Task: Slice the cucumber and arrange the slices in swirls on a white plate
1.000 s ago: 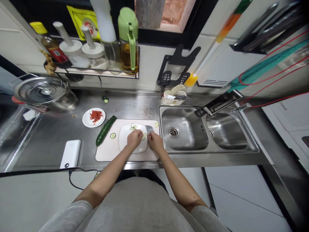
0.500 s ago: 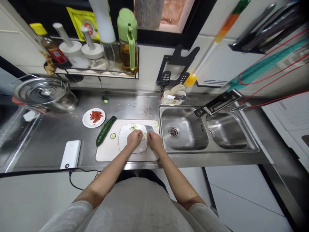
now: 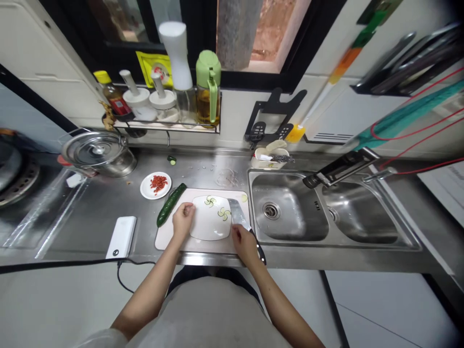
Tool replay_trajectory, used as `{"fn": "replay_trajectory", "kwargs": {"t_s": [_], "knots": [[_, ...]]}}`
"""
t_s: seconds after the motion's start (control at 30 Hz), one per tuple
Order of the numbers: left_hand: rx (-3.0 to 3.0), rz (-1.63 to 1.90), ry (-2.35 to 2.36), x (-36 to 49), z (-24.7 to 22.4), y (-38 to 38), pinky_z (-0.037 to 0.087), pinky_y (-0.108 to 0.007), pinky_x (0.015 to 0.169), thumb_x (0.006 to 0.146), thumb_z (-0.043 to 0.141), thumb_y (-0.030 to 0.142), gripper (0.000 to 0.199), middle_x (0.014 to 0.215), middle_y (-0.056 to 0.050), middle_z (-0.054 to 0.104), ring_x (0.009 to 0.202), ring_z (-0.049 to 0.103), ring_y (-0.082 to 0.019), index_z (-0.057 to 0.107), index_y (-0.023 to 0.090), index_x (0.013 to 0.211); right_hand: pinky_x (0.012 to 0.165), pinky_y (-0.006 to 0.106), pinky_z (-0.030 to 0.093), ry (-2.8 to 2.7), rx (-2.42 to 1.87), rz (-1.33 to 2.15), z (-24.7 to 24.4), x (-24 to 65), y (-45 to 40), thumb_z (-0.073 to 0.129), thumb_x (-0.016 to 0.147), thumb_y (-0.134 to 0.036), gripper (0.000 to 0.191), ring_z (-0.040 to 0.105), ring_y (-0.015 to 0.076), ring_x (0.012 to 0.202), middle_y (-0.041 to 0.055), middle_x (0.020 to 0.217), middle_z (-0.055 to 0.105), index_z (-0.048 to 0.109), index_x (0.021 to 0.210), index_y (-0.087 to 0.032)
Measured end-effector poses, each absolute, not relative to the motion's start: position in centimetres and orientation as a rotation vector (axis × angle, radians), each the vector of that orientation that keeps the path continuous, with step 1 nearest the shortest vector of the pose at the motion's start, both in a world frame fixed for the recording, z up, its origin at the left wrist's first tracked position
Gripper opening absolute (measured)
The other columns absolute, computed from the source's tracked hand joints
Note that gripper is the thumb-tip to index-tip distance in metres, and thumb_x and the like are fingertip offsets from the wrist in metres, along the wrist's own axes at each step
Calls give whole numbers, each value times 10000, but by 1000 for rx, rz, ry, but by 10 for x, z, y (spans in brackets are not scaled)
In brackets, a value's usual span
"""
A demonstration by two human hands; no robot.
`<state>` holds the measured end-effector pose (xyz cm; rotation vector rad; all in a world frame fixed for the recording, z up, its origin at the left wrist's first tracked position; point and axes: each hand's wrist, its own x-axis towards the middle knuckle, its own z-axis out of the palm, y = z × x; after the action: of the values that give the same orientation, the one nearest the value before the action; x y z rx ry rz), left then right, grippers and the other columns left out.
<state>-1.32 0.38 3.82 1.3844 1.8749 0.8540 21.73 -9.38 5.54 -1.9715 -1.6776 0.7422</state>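
A white squarish plate (image 3: 210,229) rests on the pale cutting board (image 3: 165,241). Thin cucumber pieces form two pinwheel shapes, one cucumber pinwheel (image 3: 210,201) near the far edge and another cucumber pinwheel (image 3: 224,213) at the right. My left hand (image 3: 182,221) is at the plate's left edge, fingers curled together; what they hold, if anything, is hidden. At the plate's lower right, my right hand (image 3: 245,241) has its fingers pinched, contents unclear. Beside it lies a kitchen knife (image 3: 239,215), partly under my wrist. A whole cucumber (image 3: 171,205) lies along the board's left side.
A small plate (image 3: 145,191) of chopped red bits stands left of the board. Farther left are a white power bank (image 3: 121,237) and a lidded steel pot (image 3: 121,163). The double sink (image 3: 286,234) borders the board's right side. A cucumber end (image 3: 172,160) lies behind.
My hands have moved apart from over the plate, left hand to its left edge, right hand toward its lower right. The cucumber slice on the board's left is now out of sight. The view has shifted.
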Motion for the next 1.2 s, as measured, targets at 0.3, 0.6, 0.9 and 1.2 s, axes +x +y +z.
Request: {"fn": "replay_trajectory", "kwargs": {"t_s": [0.3, 0.6, 0.9, 1.2], "knots": [[1492, 580, 2144, -69, 37, -13, 432, -267, 704, 850, 520, 364, 342, 726, -26, 653, 708, 613, -180, 644, 181, 1111, 675, 260, 450, -1846, -1752, 856, 58, 179, -135, 385, 922, -311, 322, 631, 172, 694, 67, 788, 689, 665, 988, -165], [1650, 177, 2174, -58, 34, -10, 429, -318, 766, 899, 487, 337, 381, 947, -123, 719, 883, 666, -261, 598, 208, 1241, 698, 286, 481, -1883, -1639, 799, 60, 168, -134, 397, 918, -311, 291, 648, 186, 728, 70, 821, 701, 659, 973, -198], [1682, 192, 2148, -56, 32, -8, 410, -290, 726, 894, 503, 304, 305, 965, -100, 714, 876, 662, -240, 622, 218, 1161, 696, 279, 477, -1927, -1655, 791, 56, 169, -138, 393, 931, -293, 256, 655, 185, 734, 50, 820, 696, 639, 956, -227], [1670, 310, 2199, -52, 37, -11, 381, -259, 646, 835, 544, 237, 60, 981, -60, 643, 778, 623, -186, 594, 209, 853, 662, 274, 458, -1886, -1625, 796, 60, 169, -140, 414, 917, -303, 230, 644, 185, 705, 36, 798, 693, 637, 937, -250]]}}
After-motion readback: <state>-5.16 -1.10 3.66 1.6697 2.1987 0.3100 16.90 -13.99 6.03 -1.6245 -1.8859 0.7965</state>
